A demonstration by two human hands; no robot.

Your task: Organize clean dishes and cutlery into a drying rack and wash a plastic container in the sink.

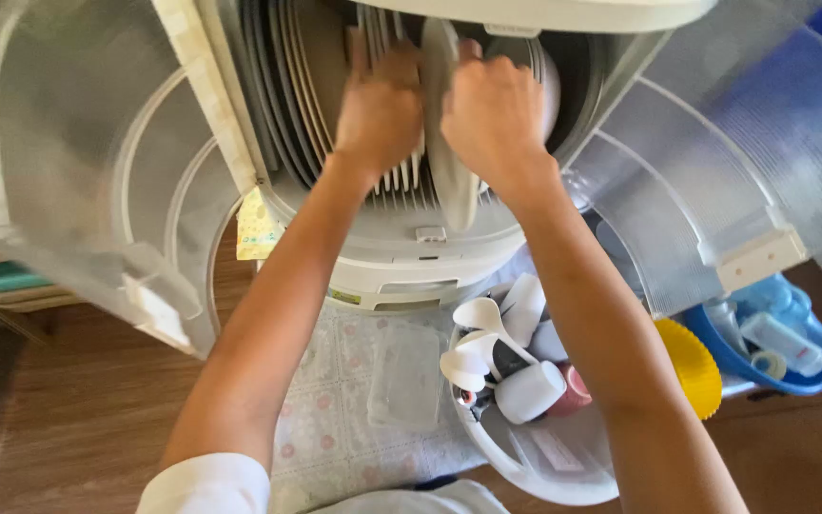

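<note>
Both my hands reach into a round white dish drying cabinet (401, 249) whose clear curved doors are swung open. My left hand (380, 107) and my right hand (494, 107) grip a pale plate (451, 176) from either side. The plate stands on edge in the white rack tines. Several larger plates (283, 86) stand upright in the rack to the left of my left hand. More dishes sit behind my right hand, partly hidden.
A white basin (563, 457) with cups and ladles stands below right on a patterned mat (354, 400). A yellow ribbed object (692, 366) and a blue tub (773, 357) of bottles sit at right. Open clear doors (78, 181) flank the cabinet. Wooden surface lies below.
</note>
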